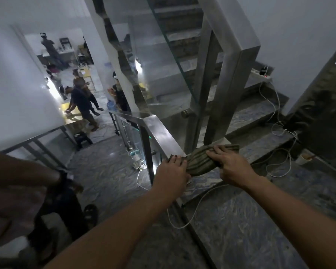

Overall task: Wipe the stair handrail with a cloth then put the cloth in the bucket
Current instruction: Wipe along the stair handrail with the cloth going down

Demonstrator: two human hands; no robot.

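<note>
A flat stainless-steel handrail [160,131] runs from the middle of the head view down toward me, above glass panels. A striped olive-green cloth [200,159] is draped over its near end. My left hand [172,172] presses the cloth's left end against the rail, fingers flat on top. My right hand [232,165] grips the cloth's right end, fingers curled over it. No bucket is in view.
A steel post [229,94] and upper rail rise just behind the cloth. White cables [275,121] trail over the marble steps [246,220] on the right. Several people stand on the lower floor [81,101] at left. Another person's arm [19,171] is close at left.
</note>
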